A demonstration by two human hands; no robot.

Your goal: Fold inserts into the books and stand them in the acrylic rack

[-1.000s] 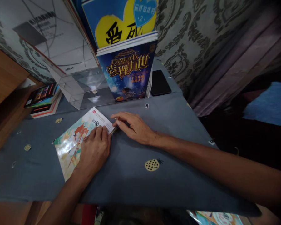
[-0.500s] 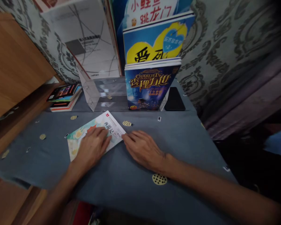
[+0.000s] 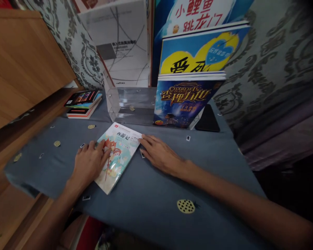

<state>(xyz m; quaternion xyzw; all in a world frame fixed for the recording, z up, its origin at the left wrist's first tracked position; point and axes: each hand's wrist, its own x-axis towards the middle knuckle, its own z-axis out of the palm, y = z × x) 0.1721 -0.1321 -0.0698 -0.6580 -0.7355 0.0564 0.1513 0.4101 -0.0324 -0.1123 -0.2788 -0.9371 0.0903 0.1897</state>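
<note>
A thin paperback book (image 3: 123, 150) with a pale green illustrated cover lies face up at a slant on the cloth-covered table. My left hand (image 3: 89, 161) rests palm down at its left edge, with thumb and forefinger on the cover and the other fingers spread beyond it. Against the upper right corner of the book are the fingertips of my right hand (image 3: 160, 154). That hand is stretched out, its thumb apart from the forefinger and lower down. The undersides of both hands are hidden.
Behind the book stands a clear acrylic rack (image 3: 135, 116). It holds a dark blue book (image 3: 181, 111), a yellow-and-blue book (image 3: 169, 52) and a white book (image 3: 130, 66). A small book stack (image 3: 82, 104) lies left, a black phone-like slab (image 3: 208, 119) right. Wooden furniture (image 3: 23, 62) borders the left.
The paperback has turned clockwise on the table, its title end now toward the rack. My left hand has slid off the cover's middle to the left edge. The view has shifted left.
</note>
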